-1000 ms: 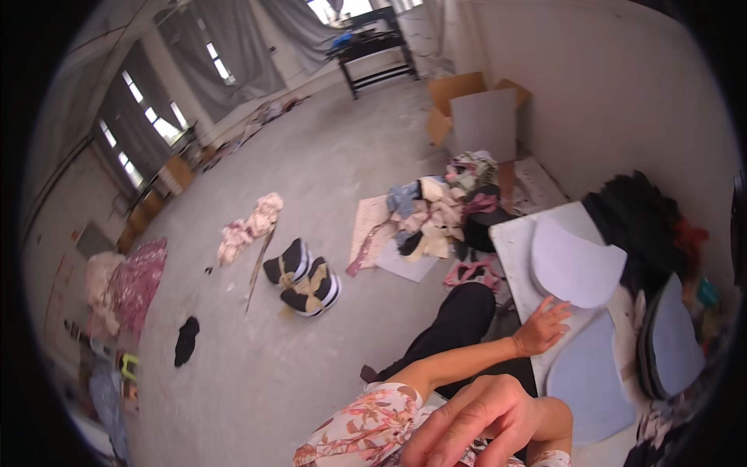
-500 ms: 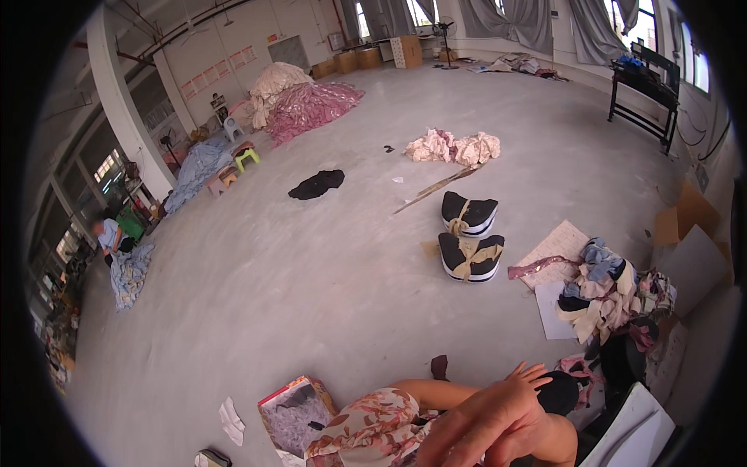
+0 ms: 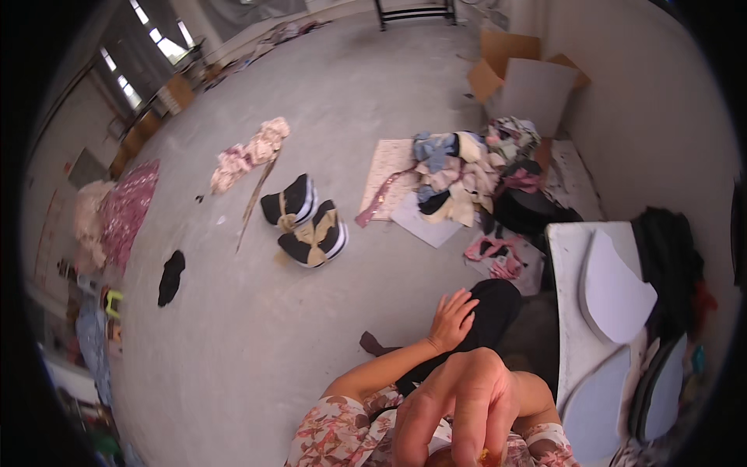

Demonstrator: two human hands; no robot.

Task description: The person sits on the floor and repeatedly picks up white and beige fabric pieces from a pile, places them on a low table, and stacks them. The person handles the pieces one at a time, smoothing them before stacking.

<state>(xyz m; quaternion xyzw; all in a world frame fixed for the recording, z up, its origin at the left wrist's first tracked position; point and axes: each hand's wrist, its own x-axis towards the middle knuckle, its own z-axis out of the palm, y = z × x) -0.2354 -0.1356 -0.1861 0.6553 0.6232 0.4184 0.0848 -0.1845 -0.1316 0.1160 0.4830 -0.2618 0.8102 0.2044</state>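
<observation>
Left hand (image 3: pixel 453 321): spread on black trouser leg (image 3: pixel 498 303), slanting away rightward | right hand (image 3: pixel 465 398): curled, grip unclear

The sleeve (image 3: pixel 331 432) is white with a reddish leafy pattern. The pants (image 3: pixel 492 307) are black. The bundles (image 3: pixel 291 200) are black and white with tan ties (image 3: pixel 316 251). The table (image 3: pixel 566 261) is white. The rags (image 3: pixel 463 175) are pink, blue, cream and black.
</observation>
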